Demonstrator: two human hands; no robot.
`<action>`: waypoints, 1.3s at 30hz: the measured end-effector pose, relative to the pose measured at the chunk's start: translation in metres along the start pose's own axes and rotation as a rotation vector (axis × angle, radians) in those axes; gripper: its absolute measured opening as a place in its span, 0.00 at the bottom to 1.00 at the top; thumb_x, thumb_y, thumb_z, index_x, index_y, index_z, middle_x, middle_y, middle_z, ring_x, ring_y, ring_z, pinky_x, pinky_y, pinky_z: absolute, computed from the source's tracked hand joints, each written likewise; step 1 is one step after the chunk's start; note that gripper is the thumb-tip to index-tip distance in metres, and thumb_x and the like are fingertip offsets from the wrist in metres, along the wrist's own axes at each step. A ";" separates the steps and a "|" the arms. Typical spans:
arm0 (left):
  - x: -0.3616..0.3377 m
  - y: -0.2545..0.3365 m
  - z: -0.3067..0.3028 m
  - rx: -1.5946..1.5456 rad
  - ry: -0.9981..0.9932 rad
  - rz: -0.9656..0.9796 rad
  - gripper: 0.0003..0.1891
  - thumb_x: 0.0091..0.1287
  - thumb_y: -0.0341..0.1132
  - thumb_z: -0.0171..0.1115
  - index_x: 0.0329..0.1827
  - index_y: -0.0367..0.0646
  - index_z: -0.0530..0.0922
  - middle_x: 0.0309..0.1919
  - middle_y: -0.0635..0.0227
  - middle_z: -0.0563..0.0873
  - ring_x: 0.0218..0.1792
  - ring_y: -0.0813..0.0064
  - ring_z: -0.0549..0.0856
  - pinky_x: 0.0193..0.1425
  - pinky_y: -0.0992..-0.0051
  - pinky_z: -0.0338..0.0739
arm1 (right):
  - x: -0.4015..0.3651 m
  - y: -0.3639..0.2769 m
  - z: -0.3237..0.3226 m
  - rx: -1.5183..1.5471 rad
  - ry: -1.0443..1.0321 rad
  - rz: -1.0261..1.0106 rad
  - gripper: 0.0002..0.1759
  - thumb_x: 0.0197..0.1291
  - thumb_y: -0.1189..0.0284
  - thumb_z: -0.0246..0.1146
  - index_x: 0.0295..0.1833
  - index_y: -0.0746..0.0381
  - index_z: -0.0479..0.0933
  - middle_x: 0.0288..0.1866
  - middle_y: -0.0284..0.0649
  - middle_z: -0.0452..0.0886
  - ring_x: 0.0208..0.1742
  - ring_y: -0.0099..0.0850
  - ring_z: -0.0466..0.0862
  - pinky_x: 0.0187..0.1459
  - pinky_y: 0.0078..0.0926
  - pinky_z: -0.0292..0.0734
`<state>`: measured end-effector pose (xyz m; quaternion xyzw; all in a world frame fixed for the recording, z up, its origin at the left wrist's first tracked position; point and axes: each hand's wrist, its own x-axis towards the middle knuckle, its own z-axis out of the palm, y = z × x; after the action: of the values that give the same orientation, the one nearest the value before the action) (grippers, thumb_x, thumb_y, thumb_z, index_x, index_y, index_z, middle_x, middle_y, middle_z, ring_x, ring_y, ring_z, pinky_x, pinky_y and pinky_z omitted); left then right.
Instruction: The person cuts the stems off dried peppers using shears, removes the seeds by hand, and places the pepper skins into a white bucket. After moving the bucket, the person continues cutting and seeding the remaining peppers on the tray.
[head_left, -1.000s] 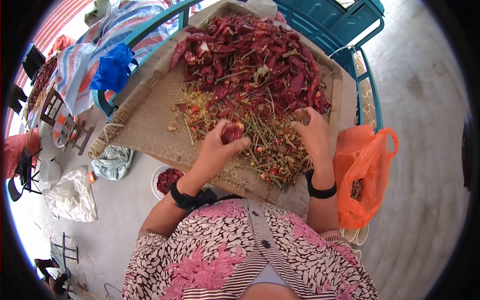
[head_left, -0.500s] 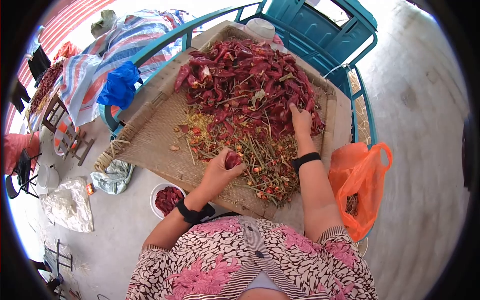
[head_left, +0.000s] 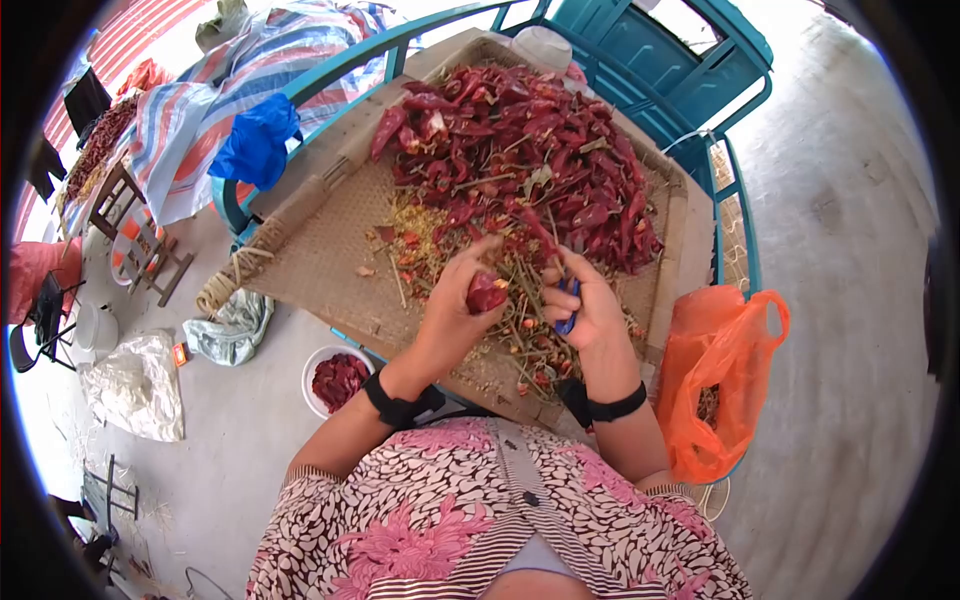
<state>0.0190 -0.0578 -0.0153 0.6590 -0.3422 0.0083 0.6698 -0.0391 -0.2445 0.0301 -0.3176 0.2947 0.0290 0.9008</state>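
My left hand [head_left: 455,300] is curled around dried red chili pieces [head_left: 487,293], over the front part of a woven tray [head_left: 320,270]. Just to its right, my right hand [head_left: 585,305] is closed on blue-handled scissors [head_left: 568,308], whose blades I cannot make out. A dried chili [head_left: 537,228] with a stem shows at that hand's fingertips. Behind both hands lies a big heap of dried red chilies [head_left: 520,150]. Cut stems and chili bits [head_left: 525,340] are spread beneath my hands, with yellow seeds [head_left: 425,222] to the left.
A white bowl of chili pieces [head_left: 338,384] stands on the floor at left. An orange plastic bag [head_left: 715,390] hangs at right. The tray rests on a teal cart [head_left: 640,70]; a blue bag [head_left: 255,140] hangs on its rail. A wooden stool [head_left: 140,235] stands further left.
My right hand has left the heap and come back toward my left hand, with a chili at its fingertips. Blue handles now show in it. My left hand has risen slightly.
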 end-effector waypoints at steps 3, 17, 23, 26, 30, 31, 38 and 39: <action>0.011 0.011 -0.008 0.320 -0.131 0.243 0.16 0.55 0.19 0.67 0.42 0.42 0.70 0.64 0.60 0.76 0.69 0.62 0.70 0.65 0.67 0.68 | -0.013 0.029 0.005 0.031 -0.066 0.162 0.08 0.67 0.62 0.60 0.40 0.54 0.74 0.26 0.29 0.75 0.14 0.15 0.64 0.15 0.15 0.56; -0.003 0.008 -0.011 -0.336 -0.359 -0.399 0.17 0.60 0.22 0.62 0.49 0.43 0.68 0.37 0.75 0.75 0.39 0.86 0.74 0.44 0.81 0.73 | -0.036 0.040 0.020 -0.706 -0.046 -0.555 0.11 0.63 0.67 0.67 0.47 0.61 0.81 0.25 0.20 0.69 0.24 0.10 0.63 0.25 0.14 0.54; -0.006 0.031 0.006 -0.335 -0.156 -0.336 0.19 0.63 0.29 0.68 0.52 0.42 0.69 0.37 0.74 0.76 0.40 0.84 0.75 0.44 0.79 0.74 | -0.023 0.046 0.015 -0.927 -0.040 -1.002 0.04 0.61 0.74 0.67 0.40 0.61 0.81 0.32 0.26 0.76 0.29 0.17 0.72 0.31 0.17 0.66; -0.005 0.023 0.008 -0.131 -0.174 -0.308 0.16 0.65 0.32 0.67 0.51 0.42 0.71 0.37 0.73 0.77 0.38 0.85 0.75 0.40 0.80 0.73 | -0.027 0.043 0.018 -1.189 -0.030 -1.265 0.03 0.59 0.76 0.67 0.38 0.62 0.79 0.35 0.32 0.79 0.31 0.22 0.76 0.32 0.20 0.70; -0.010 0.023 0.005 -0.266 -0.274 -0.496 0.08 0.68 0.32 0.64 0.45 0.41 0.74 0.34 0.74 0.78 0.32 0.87 0.73 0.34 0.82 0.70 | -0.042 0.038 0.018 -1.549 -0.078 -1.405 0.03 0.61 0.76 0.65 0.37 0.63 0.77 0.34 0.35 0.80 0.29 0.25 0.79 0.30 0.23 0.72; -0.008 0.028 -0.001 -0.332 -0.329 -0.568 0.08 0.68 0.32 0.64 0.44 0.41 0.74 0.33 0.74 0.78 0.31 0.87 0.72 0.33 0.82 0.69 | -0.043 0.039 0.016 -1.459 -0.065 -1.313 0.04 0.62 0.75 0.64 0.38 0.62 0.76 0.32 0.34 0.79 0.27 0.24 0.78 0.28 0.23 0.72; -0.006 0.031 -0.019 -0.249 -0.535 -0.265 0.08 0.68 0.31 0.64 0.45 0.39 0.77 0.32 0.74 0.80 0.32 0.83 0.77 0.37 0.79 0.73 | -0.058 0.046 0.011 -0.483 -0.125 -0.397 0.07 0.68 0.67 0.61 0.42 0.58 0.74 0.24 0.27 0.73 0.15 0.15 0.65 0.18 0.17 0.61; -0.006 0.029 -0.018 -0.282 -0.543 -0.246 0.08 0.67 0.31 0.64 0.45 0.39 0.77 0.33 0.74 0.81 0.33 0.83 0.77 0.40 0.79 0.73 | -0.057 0.046 0.010 -0.379 -0.153 -0.341 0.07 0.68 0.67 0.61 0.43 0.58 0.73 0.24 0.26 0.72 0.14 0.14 0.63 0.17 0.16 0.59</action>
<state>0.0089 -0.0354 0.0096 0.5741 -0.4239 -0.2962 0.6348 -0.0921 -0.1938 0.0423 -0.5227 0.1571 -0.0446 0.8367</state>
